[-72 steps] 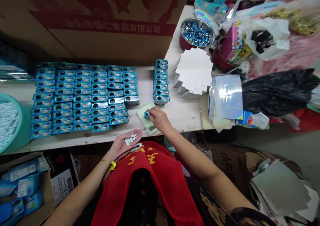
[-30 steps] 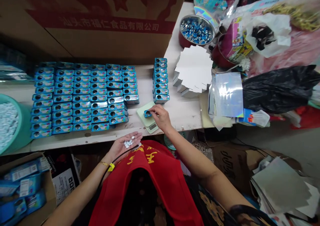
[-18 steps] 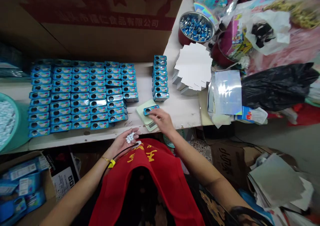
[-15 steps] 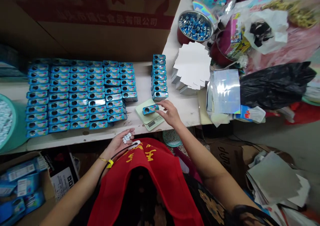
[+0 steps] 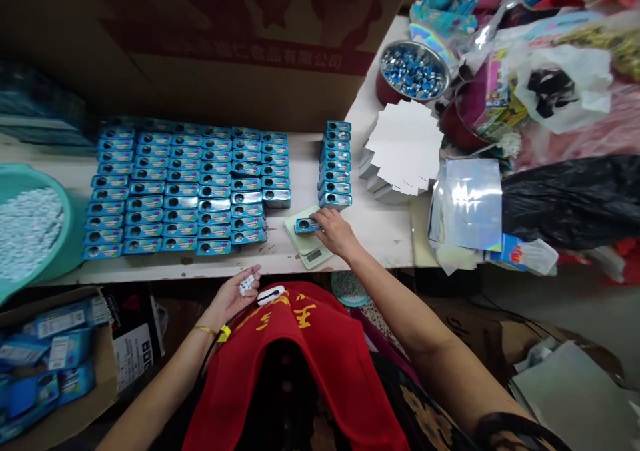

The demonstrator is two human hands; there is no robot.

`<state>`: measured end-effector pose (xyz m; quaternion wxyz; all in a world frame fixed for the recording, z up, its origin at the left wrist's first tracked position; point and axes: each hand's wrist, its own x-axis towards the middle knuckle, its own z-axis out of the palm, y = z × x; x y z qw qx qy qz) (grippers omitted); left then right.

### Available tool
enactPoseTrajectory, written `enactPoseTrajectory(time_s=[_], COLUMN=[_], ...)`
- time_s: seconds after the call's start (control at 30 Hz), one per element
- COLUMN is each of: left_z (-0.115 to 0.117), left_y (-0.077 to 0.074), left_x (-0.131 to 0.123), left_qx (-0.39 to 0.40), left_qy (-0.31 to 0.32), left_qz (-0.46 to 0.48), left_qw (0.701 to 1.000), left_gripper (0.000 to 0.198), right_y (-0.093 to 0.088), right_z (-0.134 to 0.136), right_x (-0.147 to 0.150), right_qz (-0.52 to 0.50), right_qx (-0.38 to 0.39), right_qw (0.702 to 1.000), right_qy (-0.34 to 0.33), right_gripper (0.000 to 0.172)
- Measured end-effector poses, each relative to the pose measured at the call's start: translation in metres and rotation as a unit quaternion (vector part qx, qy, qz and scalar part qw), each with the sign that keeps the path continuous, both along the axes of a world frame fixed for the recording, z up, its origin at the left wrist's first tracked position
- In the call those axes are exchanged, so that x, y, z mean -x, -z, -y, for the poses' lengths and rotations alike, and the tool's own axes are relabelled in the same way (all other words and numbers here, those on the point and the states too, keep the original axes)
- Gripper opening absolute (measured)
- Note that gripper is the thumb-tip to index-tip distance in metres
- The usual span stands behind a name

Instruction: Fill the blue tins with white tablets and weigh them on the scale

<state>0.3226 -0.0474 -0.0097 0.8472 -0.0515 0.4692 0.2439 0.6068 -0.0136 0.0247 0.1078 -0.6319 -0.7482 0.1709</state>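
Observation:
My right hand (image 5: 334, 232) has its fingers closed around the right end of a small blue tin (image 5: 303, 225). The tin lies on a pale green digital scale (image 5: 314, 256) near the table's front edge. Cupped palm up just off that edge, my left hand (image 5: 231, 297) holds a small heap of white tablets (image 5: 247, 284). Left of the scale, several columns of matching blue tins (image 5: 181, 216) stand packed side by side. Behind my right hand, one shorter column of tins (image 5: 335, 171) shows white tablets in some of the openings.
A teal basin (image 5: 70, 238) of white tablets stands at the left. A large carton (image 5: 240, 98) forms the back wall. On the right are stacked white card pieces (image 5: 403, 144), a metal bowl (image 5: 383, 88) of blue and silver caps, and a black plastic bag (image 5: 575, 201).
My right hand has moved in over the tin's right end and its fingers have closed on it. The view has shifted left. My left hand keeps cupping the tablets.

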Motion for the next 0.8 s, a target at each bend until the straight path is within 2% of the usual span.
enactPoseTrajectory(time_s=[0.1,0.17,0.27,0.37,0.43,0.5,0.57,0.63,0.73,0.8], left_z=[0.002,0.003,0.007,0.010,0.010,0.009,0.007,0.004,-0.002,-0.010], left_y=[0.000,0.000,0.001,0.007,0.011,0.015,0.017,0.016,0.012,0.012], left_x=[0.007,0.010,0.015,0.019,0.021,0.021,0.018,0.012,-0.008,-0.027], left_qx=[-0.001,-0.007,-0.011,-0.016,-0.022,-0.025,-0.031,-0.042,-0.055,-0.062], left_qy=[-0.013,-0.024,-0.028,-0.023,-0.018,-0.011,0.000,0.019,0.066,0.097], left_qz=[-0.008,-0.014,-0.008,-0.001,0.003,0.005,0.005,0.003,-0.008,-0.038], left_qw=[1.000,1.000,1.000,1.000,1.000,1.000,0.999,0.999,0.996,0.993], left_gripper=[0.016,0.015,0.016,0.017,0.018,0.018,0.018,0.019,0.025,0.028], right_y=[-0.004,0.001,0.020,0.039,0.045,0.044,0.042,0.041,0.044,0.045], right_z=[-0.018,-0.033,-0.051,-0.055,-0.049,-0.040,-0.032,-0.027,-0.026,-0.023], right_x=[0.018,0.035,0.060,0.071,0.064,0.044,0.016,-0.010,-0.036,-0.046], right_qz=[-0.028,-0.037,-0.031,-0.030,-0.035,-0.022,0.028,0.100,0.182,0.198], right_qx=[-0.041,-0.056,-0.047,-0.033,-0.052,-0.088,-0.110,-0.099,-0.066,-0.067], right_qw=[0.999,0.998,0.998,0.998,0.997,0.993,0.985,0.975,0.968,0.969], right_qy=[0.001,0.008,0.024,0.034,0.040,0.071,0.130,0.175,0.161,0.134], right_gripper=[0.035,0.036,0.039,0.039,0.037,0.032,0.026,0.022,0.018,0.018])
